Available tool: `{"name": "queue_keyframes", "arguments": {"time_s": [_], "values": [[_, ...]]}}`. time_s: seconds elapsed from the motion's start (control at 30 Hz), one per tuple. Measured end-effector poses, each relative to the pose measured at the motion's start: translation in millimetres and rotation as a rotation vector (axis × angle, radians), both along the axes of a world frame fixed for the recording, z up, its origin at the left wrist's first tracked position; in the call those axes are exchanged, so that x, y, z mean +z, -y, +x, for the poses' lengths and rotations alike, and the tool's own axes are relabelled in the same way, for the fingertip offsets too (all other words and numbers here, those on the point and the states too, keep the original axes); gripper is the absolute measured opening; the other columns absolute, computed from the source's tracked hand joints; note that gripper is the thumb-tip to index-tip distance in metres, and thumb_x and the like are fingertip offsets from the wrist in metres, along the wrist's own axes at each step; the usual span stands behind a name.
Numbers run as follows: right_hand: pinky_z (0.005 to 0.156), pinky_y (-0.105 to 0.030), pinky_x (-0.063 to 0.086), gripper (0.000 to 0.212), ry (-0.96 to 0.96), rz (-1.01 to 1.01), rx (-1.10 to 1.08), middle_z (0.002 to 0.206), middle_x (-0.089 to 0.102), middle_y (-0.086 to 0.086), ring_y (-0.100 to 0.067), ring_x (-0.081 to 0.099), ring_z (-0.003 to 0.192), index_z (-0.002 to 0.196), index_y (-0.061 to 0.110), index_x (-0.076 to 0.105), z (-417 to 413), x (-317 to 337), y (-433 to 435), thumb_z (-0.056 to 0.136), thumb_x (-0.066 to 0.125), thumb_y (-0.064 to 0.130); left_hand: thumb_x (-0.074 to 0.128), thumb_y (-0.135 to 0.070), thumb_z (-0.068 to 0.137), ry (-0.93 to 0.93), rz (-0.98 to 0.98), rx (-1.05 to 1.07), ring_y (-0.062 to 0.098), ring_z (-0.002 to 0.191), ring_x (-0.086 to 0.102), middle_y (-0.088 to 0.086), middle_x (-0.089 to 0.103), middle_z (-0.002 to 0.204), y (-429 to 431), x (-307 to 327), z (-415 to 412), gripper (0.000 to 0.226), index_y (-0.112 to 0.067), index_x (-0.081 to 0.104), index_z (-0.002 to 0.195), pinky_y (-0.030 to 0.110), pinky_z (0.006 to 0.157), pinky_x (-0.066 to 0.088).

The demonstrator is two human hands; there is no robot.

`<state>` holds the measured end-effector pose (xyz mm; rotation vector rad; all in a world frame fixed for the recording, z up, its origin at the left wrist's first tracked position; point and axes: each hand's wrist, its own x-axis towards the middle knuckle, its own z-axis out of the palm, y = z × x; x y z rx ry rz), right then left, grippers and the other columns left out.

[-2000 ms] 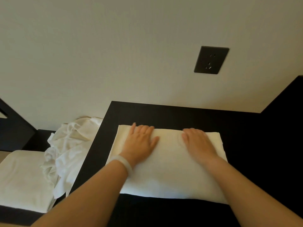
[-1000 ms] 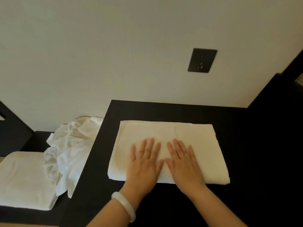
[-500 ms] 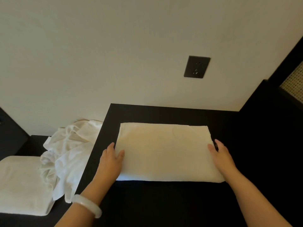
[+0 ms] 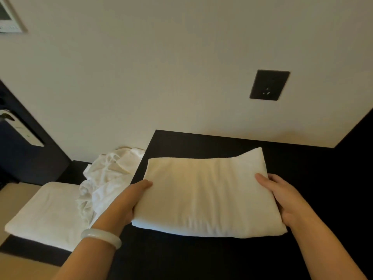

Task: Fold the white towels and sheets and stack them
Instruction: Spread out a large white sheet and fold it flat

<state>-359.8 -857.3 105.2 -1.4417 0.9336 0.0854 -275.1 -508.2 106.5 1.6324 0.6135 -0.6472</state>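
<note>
A folded white towel (image 4: pixel 203 195) is raised off the black table (image 4: pixel 314 158), sagging slightly in the middle. My left hand (image 4: pixel 129 201) grips its left end, thumb on top and fingers hidden underneath. My right hand (image 4: pixel 282 199) grips the right end the same way. To the left, on a lower black surface, lies a finished folded white towel (image 4: pixel 44 211). A crumpled white sheet (image 4: pixel 105 178) is heaped between that towel and the table's left edge.
A dark wall socket (image 4: pixel 269 84) sits on the cream wall behind the table. A black panel (image 4: pixel 359 142) rises at the right. A dark door with a handle (image 4: pixel 18 128) stands at far left.
My hands went from pressing flat on the towel to its two ends, then took hold and lifted it off the table. The view has swung left.
</note>
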Motion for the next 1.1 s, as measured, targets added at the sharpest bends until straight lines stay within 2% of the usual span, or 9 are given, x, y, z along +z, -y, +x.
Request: {"name": "queue_keyframes", "arguments": {"time_s": [0.2, 0.33, 0.47, 0.63, 0.73, 0.8, 0.9, 1.0, 1.1], "values": [[0.083, -0.055, 0.055, 0.046, 0.106, -0.105, 0.124, 0.109, 0.061, 0.002, -0.028, 0.064, 0.095, 0.112, 0.042, 0.049, 26.8, 13.5, -83.7, 0.077, 0.078, 0.042, 0.067, -0.036, 0.088, 0.066, 0.041, 0.192, 0.032, 0.101, 0.057, 0.01, 0.059, 0.103, -57.9, 3.0, -7.1, 0.021, -0.027, 0.048, 0.088, 0.053, 0.101, 0.043], [0.085, -0.054, 0.053, 0.044, 0.153, -0.133, 0.207, 0.108, 0.059, 0.003, -0.026, 0.062, 0.095, 0.112, 0.043, 0.048, 58.3, 15.1, -161.6, 0.079, 0.077, 0.042, 0.058, -0.035, 0.095, 0.118, 0.073, 0.245, 0.029, 0.098, 0.062, 0.008, 0.067, 0.106, -128.9, -3.0, -0.8, 0.011, -0.029, 0.062, 0.102, 0.046, 0.092, 0.047], [0.082, -0.05, 0.053, 0.038, 0.167, -0.111, 0.26, 0.107, 0.061, 0.004, -0.025, 0.063, 0.095, 0.112, 0.041, 0.052, 93.8, 9.8, -250.3, 0.082, 0.075, 0.041, 0.058, -0.035, 0.095, 0.106, 0.047, 0.328, 0.033, 0.094, 0.067, 0.009, 0.073, 0.099, -224.0, -13.3, 21.1, 0.013, -0.03, 0.067, 0.103, 0.053, 0.096, 0.05], [0.082, -0.052, 0.054, 0.032, 0.134, -0.057, 0.295, 0.106, 0.067, 0.0, -0.027, 0.067, 0.095, 0.111, 0.037, 0.057, 138.5, -8.8, -375.3, 0.084, 0.074, 0.037, 0.062, -0.027, 0.094, 0.15, 0.046, 0.276, 0.027, 0.076, 0.071, -0.004, 0.074, 0.066, -349.9, -43.2, 73.7, 0.006, -0.032, 0.065, 0.092, 0.034, 0.063, 0.054], [0.083, -0.048, 0.053, 0.036, 0.11, -0.05, 0.213, 0.11, 0.064, -0.002, -0.027, 0.063, 0.097, 0.12, 0.031, 0.055, 160.2, -34.2, -447.8, 0.088, 0.071, 0.036, 0.063, -0.026, 0.093, 0.147, 0.054, 0.209, 0.023, 0.068, 0.071, -0.01, 0.071, 0.061, -418.8, -62.4, 112.2, 0.014, -0.034, 0.059, 0.083, 0.029, 0.055, 0.051], [0.084, -0.044, 0.05, 0.036, 0.055, -0.047, 0.154, 0.11, 0.061, -0.003, -0.026, 0.06, 0.096, 0.122, 0.025, 0.053, 169.1, -55.7, -490.5, 0.09, 0.069, 0.033, 0.064, -0.024, 0.093, 0.138, 0.093, 0.14, 0.023, 0.072, 0.073, -0.004, 0.075, 0.074, -458.4, -69.4, 129.4, 0.007, -0.031, 0.064, 0.093, 0.034, 0.064, 0.057], [0.086, -0.044, 0.047, 0.037, -0.063, 0.015, 0.145, 0.104, 0.063, -0.008, -0.028, 0.06, 0.092, 0.123, 0.009, 0.055, 168.7, -102.6, -544.8, 0.091, 0.069, 0.019, 0.067, -0.018, 0.091, 0.119, 0.153, 0.058, 0.034, 0.088, 0.07, 0.01, 0.073, 0.097, -511.0, -94.5, 148.7, 0.023, -0.02, 0.066, 0.114, 0.051, 0.089, 0.055], [0.093, -0.047, 0.05, 0.038, -0.151, 0.096, 0.122, 0.104, 0.07, -0.02, -0.035, 0.065, 0.096, 0.126, -0.003, 0.062, 159.2, -156.8, -584.9, 0.09, 0.068, 0.005, 0.068, -0.015, 0.09, 0.072, 0.222, -0.01, 0.033, 0.089, 0.069, 0.011, 0.073, 0.097, -551.0, -134.9, 159.4, 0.024, -0.019, 0.07, 0.113, 0.049, 0.092, 0.053], [0.095, -0.044, 0.049, 0.036, -0.192, 0.143, 0.081, 0.103, 0.071, -0.019, -0.034, 0.065, 0.097, 0.125, -0.004, 0.063, 158.4, -194.8, -613.1, 0.089, 0.068, 0.002, 0.066, -0.013, 0.091, 0.033, 0.22, -0.05, 0.03, 0.089, 0.07, 0.007, 0.074, 0.096, -579.6, -168.9, 167.3, 0.022, -0.021, 0.072, 0.111, 0.047, 0.09, 0.054]]}}
